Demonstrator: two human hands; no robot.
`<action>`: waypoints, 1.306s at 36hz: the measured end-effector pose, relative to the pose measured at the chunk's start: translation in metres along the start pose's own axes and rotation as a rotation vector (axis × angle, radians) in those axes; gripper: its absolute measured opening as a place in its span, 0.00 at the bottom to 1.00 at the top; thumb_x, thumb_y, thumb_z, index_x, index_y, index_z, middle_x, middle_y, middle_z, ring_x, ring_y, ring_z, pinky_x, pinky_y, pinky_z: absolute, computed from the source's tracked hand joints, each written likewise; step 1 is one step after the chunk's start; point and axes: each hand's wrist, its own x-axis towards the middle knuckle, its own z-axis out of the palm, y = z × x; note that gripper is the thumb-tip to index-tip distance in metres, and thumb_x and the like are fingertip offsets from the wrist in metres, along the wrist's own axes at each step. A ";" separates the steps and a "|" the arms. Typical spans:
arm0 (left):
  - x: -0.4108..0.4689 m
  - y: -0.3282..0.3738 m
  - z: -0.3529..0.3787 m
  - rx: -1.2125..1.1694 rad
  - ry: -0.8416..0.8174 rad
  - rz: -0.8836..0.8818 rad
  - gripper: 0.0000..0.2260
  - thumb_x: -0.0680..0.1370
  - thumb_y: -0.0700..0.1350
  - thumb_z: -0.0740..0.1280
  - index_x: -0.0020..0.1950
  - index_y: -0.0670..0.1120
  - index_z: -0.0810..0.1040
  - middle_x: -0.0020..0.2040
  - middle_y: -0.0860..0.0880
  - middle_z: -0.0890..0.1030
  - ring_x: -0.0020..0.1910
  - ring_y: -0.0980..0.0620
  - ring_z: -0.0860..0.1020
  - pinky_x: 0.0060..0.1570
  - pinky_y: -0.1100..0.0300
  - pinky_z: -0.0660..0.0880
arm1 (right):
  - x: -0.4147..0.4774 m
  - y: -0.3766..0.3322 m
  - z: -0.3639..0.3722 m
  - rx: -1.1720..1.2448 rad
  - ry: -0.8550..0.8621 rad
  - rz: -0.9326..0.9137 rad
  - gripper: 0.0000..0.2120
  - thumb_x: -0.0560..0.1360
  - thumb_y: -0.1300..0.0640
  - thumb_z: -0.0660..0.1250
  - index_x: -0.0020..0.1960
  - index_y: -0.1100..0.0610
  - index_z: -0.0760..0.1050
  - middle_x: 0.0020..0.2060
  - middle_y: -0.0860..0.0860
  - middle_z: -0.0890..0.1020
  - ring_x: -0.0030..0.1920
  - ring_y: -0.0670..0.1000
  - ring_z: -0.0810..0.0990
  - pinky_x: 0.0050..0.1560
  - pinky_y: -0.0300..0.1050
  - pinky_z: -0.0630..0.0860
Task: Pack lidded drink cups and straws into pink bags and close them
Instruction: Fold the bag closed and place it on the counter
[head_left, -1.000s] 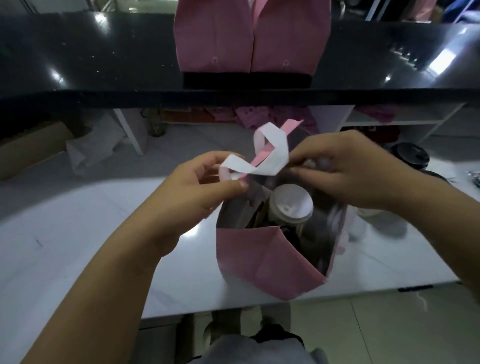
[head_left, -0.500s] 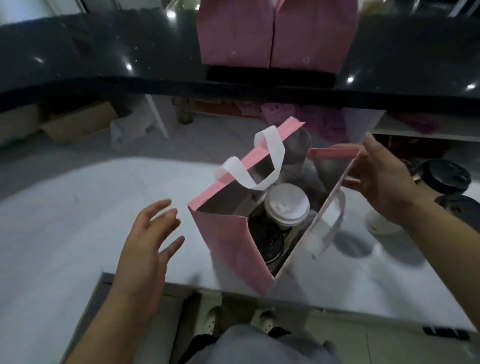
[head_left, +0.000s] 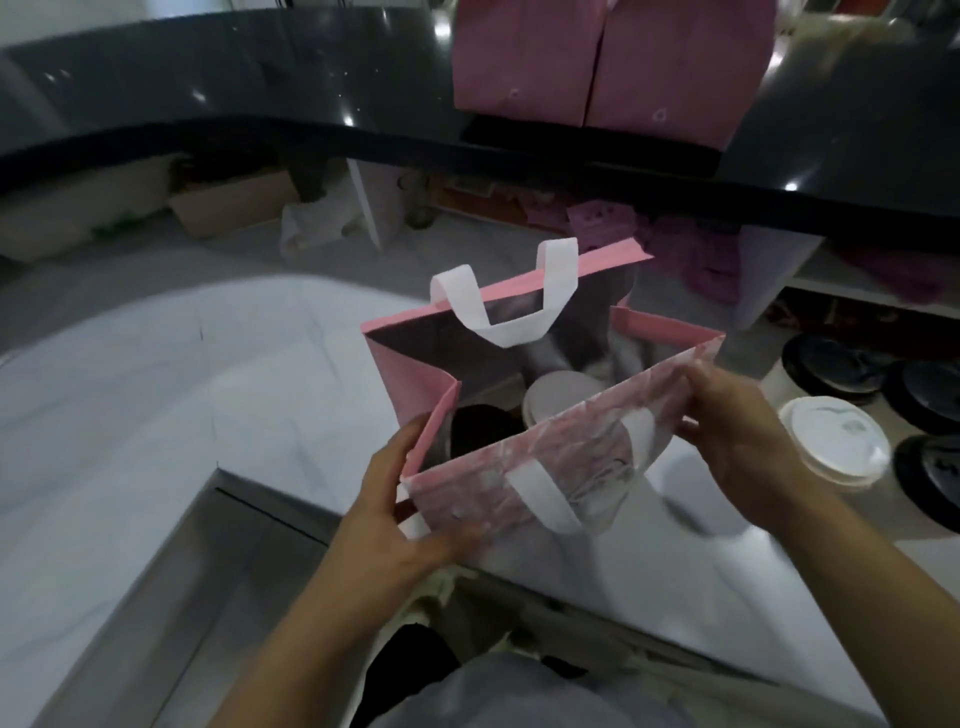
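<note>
1. Both hands are on the pink square-mouthed bag with white loop handles (head_left: 410, 369). It stands at the centre of the frame on the white marble tabletop (head_left: 156, 415), close to its front edge.
2. Your left hand (head_left: 395, 499) grips the bag's lower-left corner, fingers wrapped onto the fabric. Your right hand (head_left: 737, 431) pinches the near wall's rim at the right, fingers clamped on it.
3. To close it well, I'd bring the near rim flat against the far rim and line up the two handles. Keep the base seated so the cups stay upright.
4. Inside the bag, a white-lidded round cup (head_left: 556, 400) stands beside a dark-lidded cup (head_left: 483, 426). I can't make out a straw.
5. At the right of the frame, a second white-lidded cup (head_left: 831, 441) and several black-lidded cups (head_left: 826, 364) stand loose on the tabletop.
6. At upper centre, more folded pink bags (head_left: 597, 57) rest on the glossy black raised tabletop (head_left: 260, 78).
</note>
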 end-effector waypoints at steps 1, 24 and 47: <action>0.003 -0.001 0.000 -0.038 0.056 0.026 0.33 0.63 0.54 0.83 0.64 0.68 0.74 0.63 0.58 0.79 0.59 0.55 0.79 0.48 0.60 0.83 | -0.003 0.002 -0.002 0.005 0.001 -0.026 0.19 0.68 0.34 0.72 0.48 0.47 0.85 0.45 0.48 0.86 0.47 0.48 0.84 0.49 0.45 0.79; 0.106 0.023 -0.058 -0.038 -0.128 0.238 0.15 0.67 0.58 0.76 0.50 0.53 0.88 0.74 0.72 0.63 0.73 0.63 0.68 0.62 0.60 0.73 | 0.070 -0.029 -0.016 -0.058 -0.287 -0.056 0.11 0.64 0.64 0.68 0.40 0.53 0.86 0.60 0.35 0.80 0.67 0.34 0.72 0.57 0.42 0.74; 0.127 0.036 -0.058 -0.099 -0.075 0.173 0.09 0.74 0.51 0.72 0.53 0.55 0.87 0.51 0.50 0.86 0.51 0.53 0.83 0.50 0.65 0.79 | 0.064 -0.018 -0.002 0.007 -0.088 -0.161 0.12 0.71 0.55 0.72 0.52 0.45 0.86 0.50 0.47 0.87 0.52 0.46 0.85 0.51 0.35 0.79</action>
